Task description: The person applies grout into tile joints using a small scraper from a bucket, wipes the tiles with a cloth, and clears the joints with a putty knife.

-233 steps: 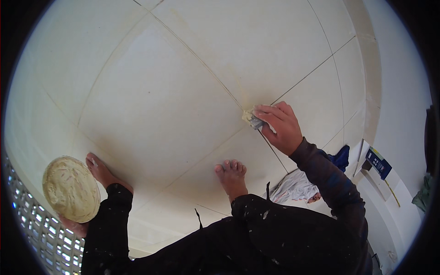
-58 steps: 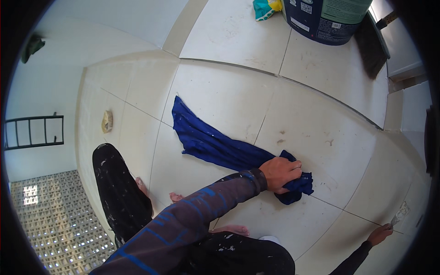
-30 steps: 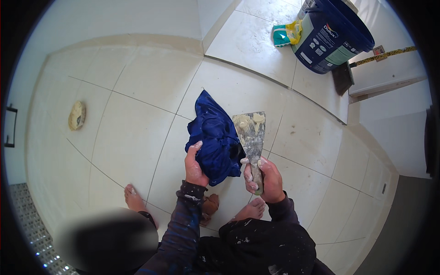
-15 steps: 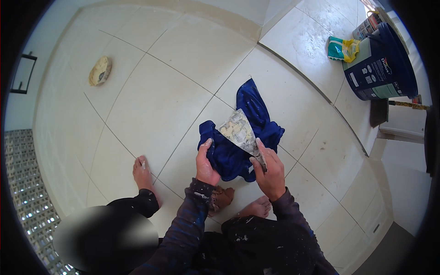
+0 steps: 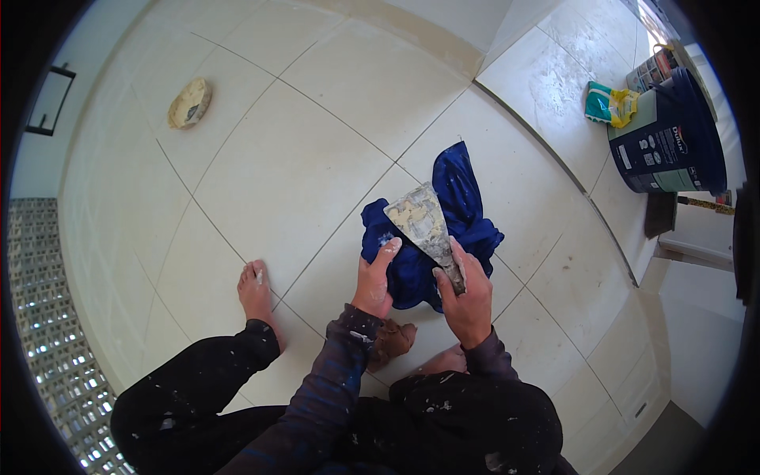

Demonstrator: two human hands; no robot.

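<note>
The left hand (image 5: 376, 279) has its grip closed on a blue cloth (image 5: 461, 190), thumb on top and fingers hidden beneath. The right hand (image 5: 470, 294) has its grip around the handle (image 5: 454, 275) of a scraper (image 5: 428, 236), with thumb and forefinger close to the base of the blade. The scraper lies over the middle of the cloth, blade pointing to 11 o'clock, its upper face smeared with pale paste (image 5: 410, 212). It is hard to tell from above whether the blade touches the cloth. 1 end of the cloth reaches out to 1 o'clock, past the blade.

From the scraper, a brown bundle (image 5: 393, 342) sits near 6 o'clock, between the 2 bare feet (image 5: 255, 291). A shallow tub (image 5: 190, 104) with pale paste in it stands well apart at 10 o'clock on the tiled floor (image 5: 293, 182). At 2 o'clock, beyond a dark floor strip (image 5: 546, 154), are a navy bucket (image 5: 673, 146) and, just beside it, a teal and yellow packet (image 5: 609, 104). A broom (image 5: 660, 215) shows at 3 o'clock.
</note>
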